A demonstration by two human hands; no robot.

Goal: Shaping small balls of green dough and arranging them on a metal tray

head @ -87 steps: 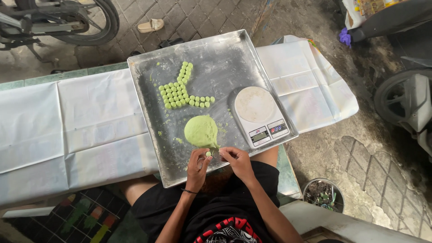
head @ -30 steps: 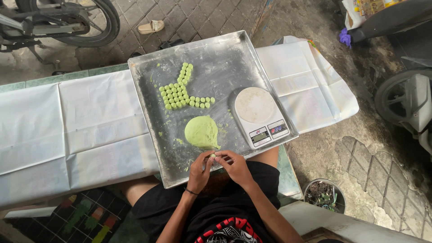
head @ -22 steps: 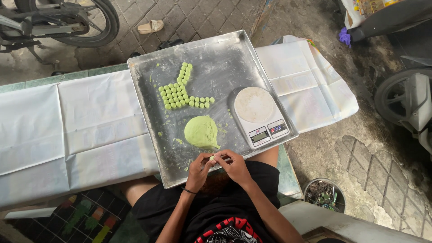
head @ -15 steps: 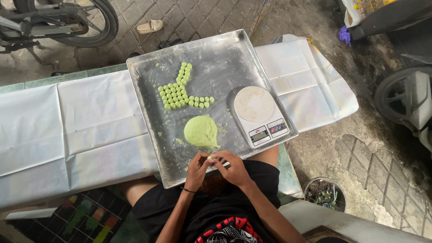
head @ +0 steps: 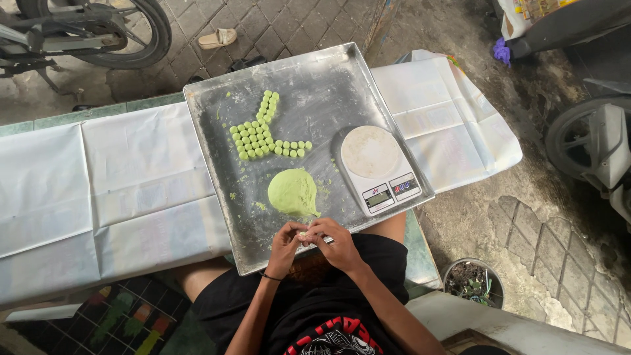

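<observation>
Pinching dough bit (head: 303,235) — scale (head: 376,165), dough mound (head: 293,192) beside.

Left hand (head: 285,246) and right hand (head: 334,240) meet fingertip to fingertip, fingers curled, forearms converging.

Dough bit (head: 303,235) between fingertips too small to tell shape; motorbike (head: 79,29) cut off by top edge

Person: black short-sleeved shirt with red-and-white graphic print, black shorts; thin dark band on left wrist (head: 270,277); bare forearms, bare hands.
</observation>
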